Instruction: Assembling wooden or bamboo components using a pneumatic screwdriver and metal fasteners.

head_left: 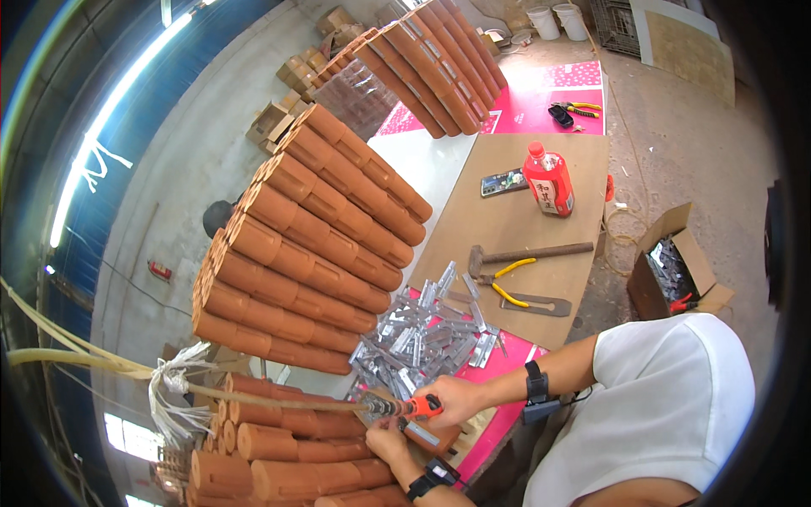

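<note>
My right hand [454, 400] is closed round a red and silver power driver [425, 406]. A beige hose [287, 400] runs to the driver from the left. Close below the silver end, my left hand [388, 440] has its fingers bent together; what they hold is too small to make out. Beside the hands lies a brown cylinder [441, 437] with a grey metal strip [421, 434] along it. A heap of silver metal fittings [431, 334] spreads just beyond them on the table.
Stacked terracotta-coloured cylinders [312, 228] rise at the left, with more [296, 444] at the near left. A hammer [532, 253], yellow-handled pliers [509, 294], a red bottle [551, 182] and a phone [504, 183] lie or stand farther along. An open carton [676, 266] stands at the right.
</note>
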`<state>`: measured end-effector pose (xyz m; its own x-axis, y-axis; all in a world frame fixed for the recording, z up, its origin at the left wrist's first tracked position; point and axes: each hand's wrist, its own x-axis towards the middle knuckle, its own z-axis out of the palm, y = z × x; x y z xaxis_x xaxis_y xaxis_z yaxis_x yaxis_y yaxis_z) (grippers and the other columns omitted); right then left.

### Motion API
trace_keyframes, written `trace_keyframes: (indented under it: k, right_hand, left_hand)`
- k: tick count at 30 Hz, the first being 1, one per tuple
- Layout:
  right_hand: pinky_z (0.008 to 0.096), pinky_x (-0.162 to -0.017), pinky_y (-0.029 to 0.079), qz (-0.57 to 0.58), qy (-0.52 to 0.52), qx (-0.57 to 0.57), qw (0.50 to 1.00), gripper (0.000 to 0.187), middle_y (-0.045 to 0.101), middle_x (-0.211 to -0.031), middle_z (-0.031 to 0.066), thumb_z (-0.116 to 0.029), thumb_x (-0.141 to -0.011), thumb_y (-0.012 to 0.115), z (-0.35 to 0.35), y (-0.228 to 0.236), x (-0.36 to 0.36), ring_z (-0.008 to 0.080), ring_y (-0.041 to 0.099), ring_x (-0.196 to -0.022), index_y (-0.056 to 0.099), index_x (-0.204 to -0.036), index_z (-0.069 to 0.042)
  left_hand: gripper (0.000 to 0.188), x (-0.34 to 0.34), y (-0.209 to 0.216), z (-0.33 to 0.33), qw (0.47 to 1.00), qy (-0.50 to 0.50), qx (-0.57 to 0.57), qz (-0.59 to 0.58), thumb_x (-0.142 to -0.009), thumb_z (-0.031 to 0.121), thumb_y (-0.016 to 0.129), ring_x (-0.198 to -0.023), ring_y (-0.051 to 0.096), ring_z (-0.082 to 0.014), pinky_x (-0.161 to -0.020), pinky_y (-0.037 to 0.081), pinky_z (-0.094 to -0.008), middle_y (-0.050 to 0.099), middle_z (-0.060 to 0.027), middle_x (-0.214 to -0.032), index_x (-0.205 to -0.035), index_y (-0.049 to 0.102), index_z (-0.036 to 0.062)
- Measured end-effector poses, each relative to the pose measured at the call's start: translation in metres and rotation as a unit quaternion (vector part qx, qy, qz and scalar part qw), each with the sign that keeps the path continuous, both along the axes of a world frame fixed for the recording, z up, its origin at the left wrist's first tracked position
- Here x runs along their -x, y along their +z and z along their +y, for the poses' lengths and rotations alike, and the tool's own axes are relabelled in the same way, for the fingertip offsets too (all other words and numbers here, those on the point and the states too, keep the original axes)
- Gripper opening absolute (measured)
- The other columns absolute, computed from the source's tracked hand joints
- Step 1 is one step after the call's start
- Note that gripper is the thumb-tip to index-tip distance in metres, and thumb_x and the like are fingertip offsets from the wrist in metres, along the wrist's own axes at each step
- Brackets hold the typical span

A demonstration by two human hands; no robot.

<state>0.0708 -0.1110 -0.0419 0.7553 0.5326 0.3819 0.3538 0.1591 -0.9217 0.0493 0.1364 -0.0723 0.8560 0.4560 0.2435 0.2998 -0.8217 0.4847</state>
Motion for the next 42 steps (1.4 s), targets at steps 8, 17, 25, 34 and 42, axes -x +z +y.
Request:
trace_keyframes:
  k: [8, 17, 25, 34, 42]
  right_hand:
    - [0.0327, -0.065, 0.05, 0.008, 0.0, -0.01, 1.0, 0.029, 0.067, -0.074, 0.0078, -0.018, -0.078, 0.077, -0.003, 0.006, 0.003, 0.0121, 0.059, -0.066, 0.068, -0.103, -0.006]
    - [0.0299, -0.081, 0.052, 0.1, 0.084, -0.067, 0.989, 0.025, 0.068, -0.095, 0.0026, 0.001, -0.079, 0.066, 0.007, 0.058, -0.009, 0.0093, 0.063, -0.088, 0.064, -0.103, -0.002]
    - [0.0285, -0.064, 0.054, 0.164, 0.19, -0.155, 0.955, 0.018, 0.068, -0.085, 0.0059, -0.003, -0.079, 0.067, 0.039, 0.112, 0.029, 0.0121, 0.065, -0.074, 0.065, -0.096, 0.001]
    - [0.0281, -0.064, 0.054, 0.16, 0.165, -0.158, 0.96, 0.017, 0.068, -0.084, 0.005, -0.005, -0.079, 0.068, 0.043, 0.113, 0.048, 0.011, 0.064, -0.074, 0.065, -0.095, -0.001]
    - [0.0276, -0.064, 0.053, 0.143, 0.173, -0.13, 0.966, 0.017, 0.068, -0.083, 0.0049, -0.006, -0.079, 0.067, 0.046, 0.106, 0.04, 0.0101, 0.064, -0.073, 0.065, -0.095, -0.001]
  left_hand:
    - [0.011, 0.042, 0.026, -0.049, 0.907, -0.029, 0.338, -0.249, -0.092, -0.005, 0.062, -0.079, 0.071, -0.0217, -0.063, 0.058, -0.0278, 0.071, -0.0209, -0.099, -0.095, 0.052, -0.0023]
    - [0.024, 0.11, 0.013, -0.1, 0.837, -0.05, 0.5, -0.216, -0.096, -0.001, 0.066, -0.089, 0.071, -0.0187, -0.078, 0.059, -0.0296, 0.072, -0.0153, -0.101, -0.118, 0.061, -0.0084]
    - [0.02, 0.145, -0.001, -0.127, 0.809, 0.019, 0.537, -0.236, -0.093, 0.001, 0.071, -0.089, 0.073, -0.0203, -0.079, 0.062, -0.0307, 0.074, -0.0162, -0.099, -0.11, 0.067, -0.0081]
    - [0.013, 0.151, -0.006, -0.133, 0.829, -0.009, 0.501, -0.248, -0.095, 0.002, 0.07, -0.082, 0.073, -0.0182, -0.075, 0.06, -0.0291, 0.074, -0.0143, -0.093, -0.103, 0.068, -0.0077]
    - [0.015, 0.148, -0.007, -0.135, 0.811, -0.009, 0.518, -0.272, -0.093, 0.002, 0.072, -0.081, 0.069, -0.0128, -0.075, 0.056, -0.025, 0.073, -0.0094, -0.091, -0.105, 0.067, -0.0054]
